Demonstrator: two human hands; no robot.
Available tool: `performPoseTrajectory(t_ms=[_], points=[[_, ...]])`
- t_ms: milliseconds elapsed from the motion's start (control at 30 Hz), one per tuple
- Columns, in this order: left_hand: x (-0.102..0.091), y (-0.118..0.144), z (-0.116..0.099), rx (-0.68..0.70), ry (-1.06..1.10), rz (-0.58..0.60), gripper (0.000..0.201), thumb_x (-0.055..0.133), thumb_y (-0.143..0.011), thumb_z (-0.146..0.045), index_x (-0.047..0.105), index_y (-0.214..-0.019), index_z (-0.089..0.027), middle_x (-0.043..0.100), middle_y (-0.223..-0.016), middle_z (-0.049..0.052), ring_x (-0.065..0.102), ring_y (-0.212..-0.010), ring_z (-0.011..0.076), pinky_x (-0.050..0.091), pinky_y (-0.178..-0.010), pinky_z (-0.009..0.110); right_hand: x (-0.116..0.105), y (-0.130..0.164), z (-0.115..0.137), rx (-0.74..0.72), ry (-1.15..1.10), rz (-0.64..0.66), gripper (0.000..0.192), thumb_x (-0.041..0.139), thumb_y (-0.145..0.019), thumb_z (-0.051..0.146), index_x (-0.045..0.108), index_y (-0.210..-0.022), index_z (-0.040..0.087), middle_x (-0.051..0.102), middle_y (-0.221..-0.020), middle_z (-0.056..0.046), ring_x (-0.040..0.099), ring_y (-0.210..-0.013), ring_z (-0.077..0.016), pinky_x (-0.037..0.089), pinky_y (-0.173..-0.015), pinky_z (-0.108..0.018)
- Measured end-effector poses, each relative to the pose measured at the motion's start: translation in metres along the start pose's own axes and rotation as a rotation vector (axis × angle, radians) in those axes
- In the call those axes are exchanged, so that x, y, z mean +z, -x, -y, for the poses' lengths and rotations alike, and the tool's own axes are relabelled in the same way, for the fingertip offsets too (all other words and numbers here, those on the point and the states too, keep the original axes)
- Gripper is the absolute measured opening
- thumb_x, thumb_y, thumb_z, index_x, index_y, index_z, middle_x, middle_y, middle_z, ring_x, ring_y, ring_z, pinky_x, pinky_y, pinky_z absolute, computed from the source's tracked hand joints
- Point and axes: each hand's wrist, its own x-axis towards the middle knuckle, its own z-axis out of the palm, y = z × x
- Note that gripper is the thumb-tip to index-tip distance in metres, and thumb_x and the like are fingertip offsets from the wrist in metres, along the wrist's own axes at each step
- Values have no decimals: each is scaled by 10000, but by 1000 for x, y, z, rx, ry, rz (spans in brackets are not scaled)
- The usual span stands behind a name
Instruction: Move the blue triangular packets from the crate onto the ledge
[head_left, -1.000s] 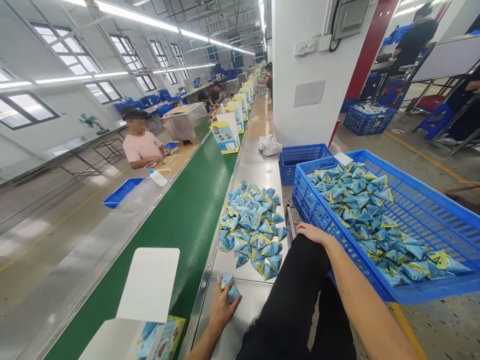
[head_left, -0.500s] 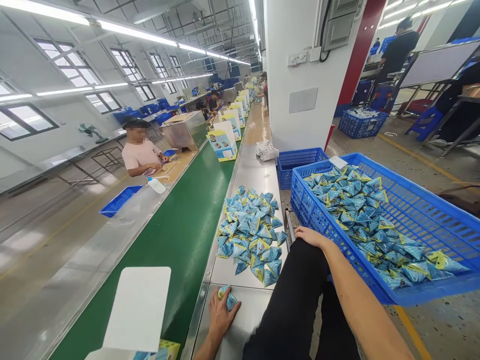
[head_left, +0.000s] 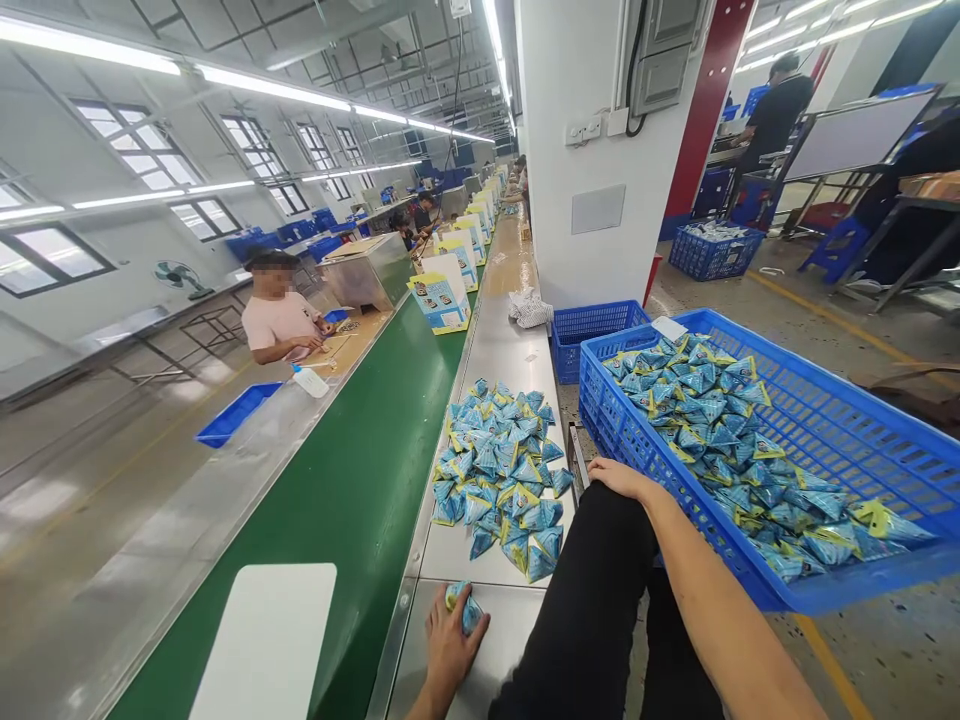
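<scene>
At the near part of the metal ledge, my left hand point(head_left: 448, 640) is closed around a small blue and yellow pyramid-shaped packet point(head_left: 471, 612), which shows between the thumb and fingers. My right hand point(head_left: 619, 478) lies on my knee with nothing in it, its fingertips partly hidden over the far side. Just beyond my left hand, a heap of similar packets point(head_left: 499, 465) covers the ledge. On the green conveyor belt point(head_left: 360, 480) at lower left, the white flap of a carton point(head_left: 262, 640) stands up; the carton's body is out of view.
To my right, a large blue crate point(head_left: 840, 395) holds many packets, with a smaller blue crate point(head_left: 600, 318) behind it. A striped cloth point(head_left: 529, 308) lies farther along the ledge. Open display cartons point(head_left: 441, 298) line the belt ahead. Across it sits a co-worker point(head_left: 277, 310).
The near carton has slid lower in view, so only its flap shows now. My left hand has shifted slightly, still on the packet. My right hand stays on the knee.
</scene>
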Motion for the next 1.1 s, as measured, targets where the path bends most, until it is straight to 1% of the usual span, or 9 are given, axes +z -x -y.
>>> performPoseTrajectory(t_ms=[133,200,333,467,667,900,967,1100], points=[[7,-3,3,36,28,-138,608,609,-890,-584,718,-1392,-259,560,-1574,138,467,-1496,378,415,-1208,551,1,-2,-3,-6,-14,-6,103,590,-863,283,673,-874,222,742,-1025,-62,661,-1047,-289,502,-870,-337],[12,-1,3,35,23,-160,619,612,-889,-580,712,-1402,-248,557,-1574,154,461,-1501,386,416,-1208,555,1,-2,-3,-8,-19,-8,99,605,-853,287,676,-877,222,742,-1020,-61,662,-1028,-288,502,-860,-337],[21,5,3,4,4,-76,581,616,-906,-528,700,-1418,-267,552,-1583,152,477,-1499,379,422,-1196,558,-1,-1,-2,-3,-19,-8,93,613,-854,283,677,-873,219,741,-1021,-69,664,-1023,-290,500,-845,-334],[20,4,2,-3,-21,-36,570,627,-915,-503,687,-1434,-275,533,-1603,150,480,-1500,382,419,-1198,559,-1,1,1,0,-13,-3,103,600,-868,275,688,-888,224,744,-1045,-66,667,-1035,-285,499,-841,-324],[15,2,-1,-6,-39,-21,587,637,-903,-511,686,-1432,-263,525,-1608,163,460,-1515,392,403,-1215,557,-1,2,3,0,-3,1,112,580,-875,260,684,-894,220,744,-1064,-67,666,-1059,-282,500,-860,-321],[19,2,0,-20,2,-17,582,603,-914,-537,684,-1427,-274,520,-1616,147,429,-1534,388,401,-1219,563,-1,4,3,17,-5,-6,123,597,-876,277,700,-916,223,750,-1075,-64,671,-1040,-280,501,-827,-316],[23,0,3,-8,32,-47,566,595,-914,-548,707,-1392,-268,525,-1610,148,423,-1537,393,403,-1218,568,-1,4,3,16,-8,-10,110,607,-867,274,697,-902,223,750,-1069,-63,669,-1039,-278,500,-835,-315],[29,-1,7,31,87,-206,565,589,-908,-580,733,-1344,-253,526,-1604,158,418,-1532,400,423,-1201,580,-1,3,4,20,-9,-5,102,604,-865,271,692,-888,224,747,-1026,-58,671,-1009,-276,498,-830,-321]])
